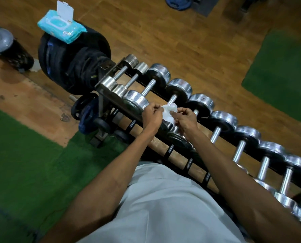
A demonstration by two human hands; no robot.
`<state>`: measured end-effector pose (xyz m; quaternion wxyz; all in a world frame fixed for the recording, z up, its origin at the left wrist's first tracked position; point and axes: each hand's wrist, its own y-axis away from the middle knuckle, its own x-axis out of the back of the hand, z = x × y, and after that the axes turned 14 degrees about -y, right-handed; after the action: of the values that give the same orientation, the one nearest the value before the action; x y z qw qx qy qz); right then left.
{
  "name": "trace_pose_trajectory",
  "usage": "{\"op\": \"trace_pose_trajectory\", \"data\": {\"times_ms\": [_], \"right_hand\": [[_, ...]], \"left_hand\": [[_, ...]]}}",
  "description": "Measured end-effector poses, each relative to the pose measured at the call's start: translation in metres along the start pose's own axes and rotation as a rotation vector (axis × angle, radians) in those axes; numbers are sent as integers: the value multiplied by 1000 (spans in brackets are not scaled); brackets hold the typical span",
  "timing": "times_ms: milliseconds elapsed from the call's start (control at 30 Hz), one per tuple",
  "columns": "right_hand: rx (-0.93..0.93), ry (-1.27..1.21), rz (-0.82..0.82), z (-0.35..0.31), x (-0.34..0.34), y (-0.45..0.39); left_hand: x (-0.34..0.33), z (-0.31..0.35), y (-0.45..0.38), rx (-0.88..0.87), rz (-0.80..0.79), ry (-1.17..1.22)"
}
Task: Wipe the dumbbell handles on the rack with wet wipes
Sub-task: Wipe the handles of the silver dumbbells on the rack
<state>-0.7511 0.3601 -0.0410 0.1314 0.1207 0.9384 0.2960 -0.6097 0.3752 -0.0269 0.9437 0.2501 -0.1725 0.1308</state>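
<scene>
Person: stands against the near side of the rack in a pale grey-white shirt [163,207], both bare forearms stretched forward over it.
Left hand [152,115]: fingers curled, thumb and fingertips pinching the left edge of the crumpled white wet wipe [169,112].
Right hand [185,119]: fingers curled likewise, pinching the right edge of the same wipe; the wipe hangs between the two hands.
Wipe position: held just above the top row of the rack, over the near end of the fourth dumbbell's bare steel handle [172,99]; whether it touches the handle I cannot tell.
Rack: long black metal dumbbell rack [109,97] running diagonally from upper left to lower right, with a lower tier of pale wooden rails and black pegs [177,158] on the near side.
Dumbbells: a row of chrome-ended dumbbells [216,134] lying crosswise on the top rails, small at the far-left end, larger toward the right; the rightmost ones are blurred.
Floor, near: green turf matting [23,163] on the left, brown wood-pattern flooring [190,32] beyond.
Left end of rack: stack of black weight plates [67,64] stored on edge.
Wipes pack: light blue soft pack of wet wipes [61,26], white flip lid standing open, resting on top of the black plates.
Far left: dark cylindrical bin with grey lid [7,48].
</scene>
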Motion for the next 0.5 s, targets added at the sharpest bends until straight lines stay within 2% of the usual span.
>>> {"op": "trace_pose_trajectory", "data": {"times_ms": [233,333,500], "right_hand": [[-14,30,-99,-6,24,-8],[-45,22,-131,-4,28,-16],[-93,22,-290,-5,21,-13]], "left_hand": [[-17,12,19,109,51,133],[-18,8,17,144,114,96],[-16,3,24,178,172,60]]}}
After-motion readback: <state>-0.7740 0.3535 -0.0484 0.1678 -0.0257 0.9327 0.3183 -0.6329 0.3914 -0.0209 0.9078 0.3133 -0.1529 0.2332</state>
